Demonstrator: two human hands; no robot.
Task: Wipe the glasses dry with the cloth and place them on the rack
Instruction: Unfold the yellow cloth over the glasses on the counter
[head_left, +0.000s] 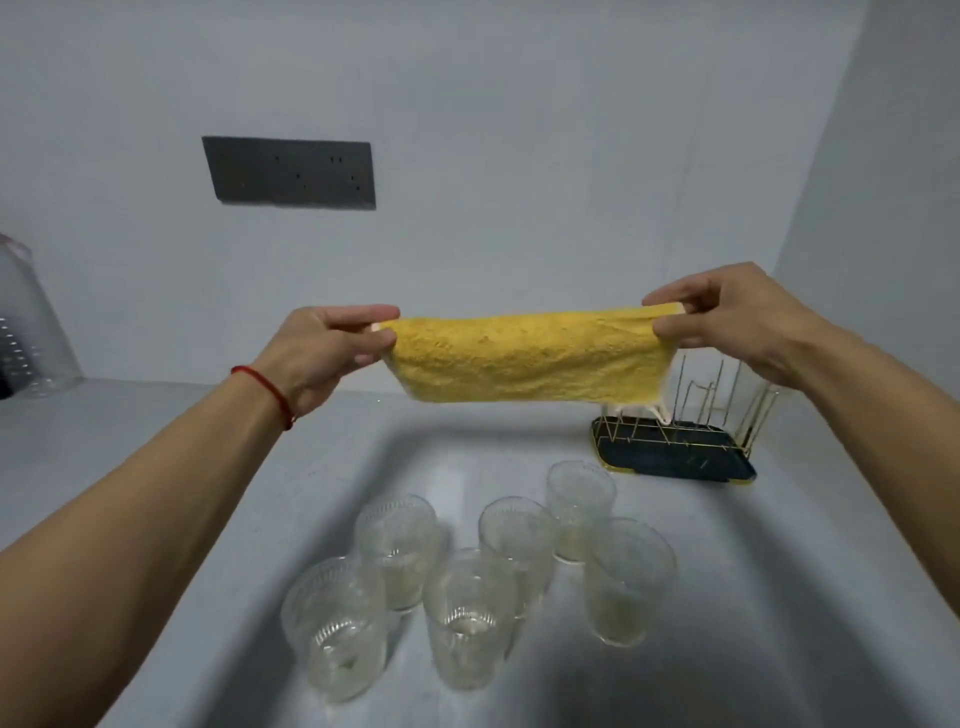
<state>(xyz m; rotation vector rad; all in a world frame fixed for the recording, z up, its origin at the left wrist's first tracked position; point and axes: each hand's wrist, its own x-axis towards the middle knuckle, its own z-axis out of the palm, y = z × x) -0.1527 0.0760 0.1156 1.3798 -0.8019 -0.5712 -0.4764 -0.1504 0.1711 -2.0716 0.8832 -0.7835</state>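
Note:
A yellow cloth (524, 356) is stretched flat in the air between my two hands, well above the counter. My left hand (324, 348) pinches its left edge; a red string circles that wrist. My right hand (727, 317) pinches the right edge. Several clear ribbed glasses (470, 618) stand upright in a loose cluster on the grey counter (779, 597) below the cloth. The wire rack (680, 447), gold rods on a dark tray, sits at the back right; the cloth and my right hand hide part of it.
A dark socket panel (291, 174) is on the back wall. A clear plastic container (26, 322) stands at the far left edge of the counter. The right wall meets the counter just behind the rack.

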